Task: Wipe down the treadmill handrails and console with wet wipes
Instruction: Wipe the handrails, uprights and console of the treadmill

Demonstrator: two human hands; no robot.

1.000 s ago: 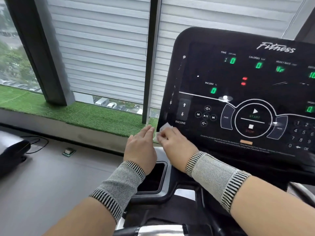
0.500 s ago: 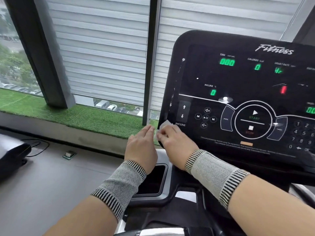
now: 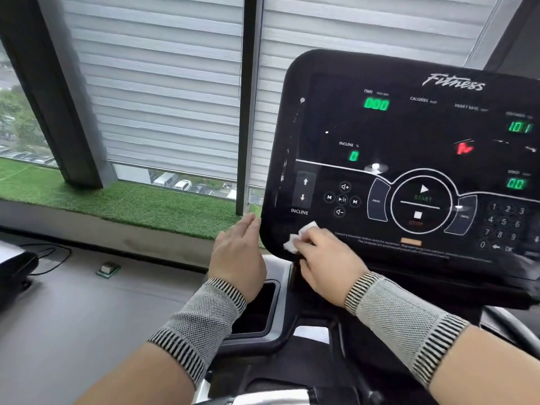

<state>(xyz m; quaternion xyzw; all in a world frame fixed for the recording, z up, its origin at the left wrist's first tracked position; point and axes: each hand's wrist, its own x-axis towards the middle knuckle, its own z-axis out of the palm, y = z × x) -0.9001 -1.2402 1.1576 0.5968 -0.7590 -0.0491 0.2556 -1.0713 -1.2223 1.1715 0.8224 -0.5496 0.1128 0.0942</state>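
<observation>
1. White wet wipe [image 3: 298,235] lies against the near-left corner of the black console [image 3: 409,135], pinched under the right hand [image 3: 324,258].
2. Left hand [image 3: 236,255], fingers straight and holding nothing, rests against the console's left edge.
3. Cup holder [image 3: 257,311] sits below both hands.
</observation>
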